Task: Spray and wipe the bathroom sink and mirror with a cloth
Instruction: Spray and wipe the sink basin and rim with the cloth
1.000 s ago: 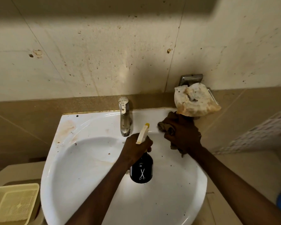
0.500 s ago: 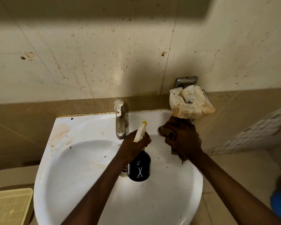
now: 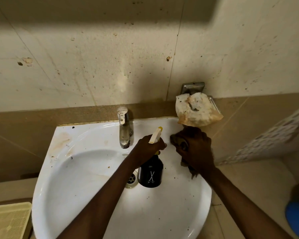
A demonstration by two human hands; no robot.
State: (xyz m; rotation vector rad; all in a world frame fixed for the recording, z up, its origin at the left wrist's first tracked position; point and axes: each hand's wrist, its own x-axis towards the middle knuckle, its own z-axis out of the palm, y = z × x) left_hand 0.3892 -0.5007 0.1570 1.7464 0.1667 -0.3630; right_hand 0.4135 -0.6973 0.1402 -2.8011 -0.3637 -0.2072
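We are on the sink [image 3: 86, 169], which fills the lower centre of the frame, and the step in hand looks to us like wiping its upper right rim. To do it well we would press the cloth [image 3: 177, 141] flat, sweep from the rim down toward the drain [image 3: 131, 180], and aim the bottle [image 3: 150, 173] at the brown stain at the upper left of the basin. The right hand [image 3: 196, 150] lies right of centre, its fingers curled over the dark cloth, which shows at the fingertips and below the wrist. The left hand [image 3: 148, 147] grips the bottle's neck, nozzle pointing up, beside the tap [image 3: 124, 131].
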